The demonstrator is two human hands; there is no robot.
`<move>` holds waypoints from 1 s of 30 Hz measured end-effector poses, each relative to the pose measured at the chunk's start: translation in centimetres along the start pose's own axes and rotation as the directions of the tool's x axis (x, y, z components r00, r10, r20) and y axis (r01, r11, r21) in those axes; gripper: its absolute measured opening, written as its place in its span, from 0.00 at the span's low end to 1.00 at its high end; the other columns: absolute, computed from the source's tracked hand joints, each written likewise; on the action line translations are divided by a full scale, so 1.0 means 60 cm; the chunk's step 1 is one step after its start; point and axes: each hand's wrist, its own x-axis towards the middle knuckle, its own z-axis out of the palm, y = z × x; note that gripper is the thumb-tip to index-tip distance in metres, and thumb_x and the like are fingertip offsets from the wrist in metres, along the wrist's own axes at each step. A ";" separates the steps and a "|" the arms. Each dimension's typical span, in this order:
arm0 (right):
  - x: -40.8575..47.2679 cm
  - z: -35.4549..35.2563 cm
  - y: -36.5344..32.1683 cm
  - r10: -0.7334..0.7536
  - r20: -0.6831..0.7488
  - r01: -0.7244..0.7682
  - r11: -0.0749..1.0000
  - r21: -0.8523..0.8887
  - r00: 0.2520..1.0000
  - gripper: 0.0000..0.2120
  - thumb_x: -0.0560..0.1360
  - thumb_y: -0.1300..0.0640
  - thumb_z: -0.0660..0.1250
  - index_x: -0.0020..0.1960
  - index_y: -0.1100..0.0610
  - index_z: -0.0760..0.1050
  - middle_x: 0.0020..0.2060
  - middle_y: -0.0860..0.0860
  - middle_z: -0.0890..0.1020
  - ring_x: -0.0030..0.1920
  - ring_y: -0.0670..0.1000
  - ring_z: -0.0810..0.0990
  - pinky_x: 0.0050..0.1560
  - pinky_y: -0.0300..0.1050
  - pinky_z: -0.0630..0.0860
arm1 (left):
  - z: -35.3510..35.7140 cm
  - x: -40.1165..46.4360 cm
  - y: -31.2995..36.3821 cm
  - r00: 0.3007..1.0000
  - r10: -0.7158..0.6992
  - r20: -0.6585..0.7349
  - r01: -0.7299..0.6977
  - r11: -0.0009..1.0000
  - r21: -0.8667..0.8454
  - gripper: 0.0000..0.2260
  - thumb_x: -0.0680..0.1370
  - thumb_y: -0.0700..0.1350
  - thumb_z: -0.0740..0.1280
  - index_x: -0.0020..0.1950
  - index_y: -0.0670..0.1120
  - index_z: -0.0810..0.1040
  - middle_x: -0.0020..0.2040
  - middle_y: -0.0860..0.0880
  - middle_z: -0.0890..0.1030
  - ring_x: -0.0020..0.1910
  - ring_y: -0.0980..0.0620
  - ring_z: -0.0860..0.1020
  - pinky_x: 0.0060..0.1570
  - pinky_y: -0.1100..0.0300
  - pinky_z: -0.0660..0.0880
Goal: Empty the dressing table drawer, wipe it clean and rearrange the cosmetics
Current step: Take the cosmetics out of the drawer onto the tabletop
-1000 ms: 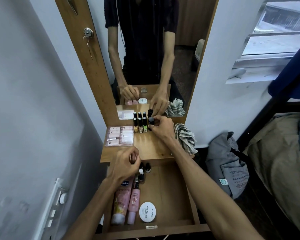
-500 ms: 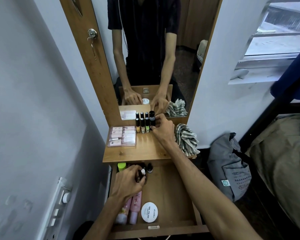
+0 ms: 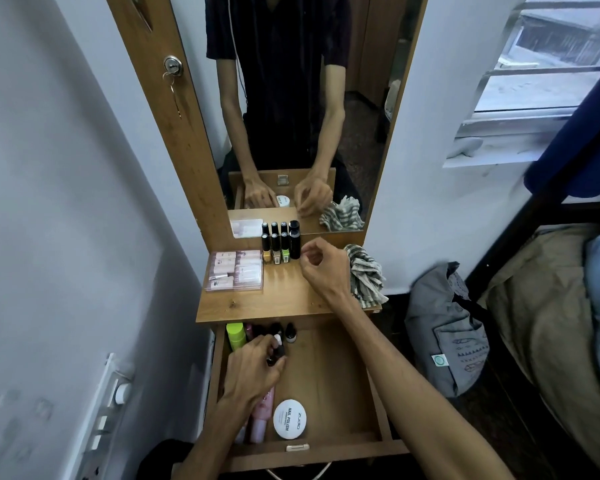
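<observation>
The wooden drawer (image 3: 340, 382) is pulled open below the dressing table top (image 3: 274, 303). In it, my left hand (image 3: 253, 368) closes on a small dark bottle (image 3: 278, 353) near the back left. Pink tubes (image 3: 262, 415), a white round nail polish tin (image 3: 289, 419), a lime green bottle (image 3: 235, 336) and small dark bottles (image 3: 290, 332) lie in the drawer. My right hand (image 3: 323, 268) hovers over the table top just right of a row of nail polish bottles (image 3: 280, 249), fingers loosely curled, holding nothing.
A clear box of pink items (image 3: 234, 270) sits on the table top's left. A striped cloth (image 3: 364, 275) lies at its right edge. A mirror (image 3: 291, 116) stands behind. A grey bag (image 3: 447, 330) sits on the floor to the right, beside a bed (image 3: 551, 299).
My right hand has let go of the black bottle in the row and drawn back to the right. My left hand has dropped into the drawer onto a small dark bottle.
</observation>
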 end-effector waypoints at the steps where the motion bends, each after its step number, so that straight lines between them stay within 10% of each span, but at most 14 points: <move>1: -0.008 -0.004 0.002 -0.020 0.026 0.020 1.000 0.008 0.999 0.05 0.73 0.57 0.73 0.48 0.54 0.84 0.38 0.44 0.85 0.37 0.41 0.83 0.43 0.44 0.84 | 0.001 0.000 0.001 1.000 -0.004 0.000 0.004 1.000 0.003 0.11 0.68 0.54 0.75 0.45 0.52 0.79 0.42 0.55 0.83 0.38 0.50 0.82 0.33 0.57 0.77; 11: -0.129 -0.024 0.017 -0.054 0.246 0.024 0.992 0.124 0.968 0.05 0.71 0.53 0.71 0.46 0.51 0.84 0.36 0.43 0.85 0.36 0.43 0.84 0.39 0.39 0.83 | 0.011 -0.018 -0.004 0.999 -0.036 -0.008 0.035 0.998 -0.043 0.08 0.70 0.52 0.73 0.45 0.53 0.77 0.43 0.56 0.81 0.38 0.53 0.78 0.32 0.57 0.75; 20: -0.209 -0.034 0.023 -0.011 0.611 0.036 0.999 -0.028 0.792 0.21 0.67 0.50 0.74 0.60 0.49 0.82 0.47 0.43 0.85 0.42 0.43 0.84 0.47 0.47 0.84 | -0.024 -0.026 0.023 0.984 -0.018 -0.176 -0.037 0.952 -0.303 0.10 0.67 0.45 0.77 0.43 0.52 0.78 0.41 0.59 0.80 0.38 0.59 0.78 0.37 0.57 0.77; 30: -0.210 -0.043 0.013 -0.019 0.425 0.029 0.999 -0.018 0.905 0.12 0.71 0.47 0.74 0.53 0.48 0.84 0.40 0.42 0.86 0.40 0.41 0.83 0.43 0.46 0.83 | -0.046 -0.007 0.053 0.961 -0.021 -0.277 -0.115 0.877 -0.466 0.06 0.72 0.50 0.74 0.47 0.52 0.80 0.40 0.60 0.82 0.40 0.59 0.81 0.39 0.66 0.77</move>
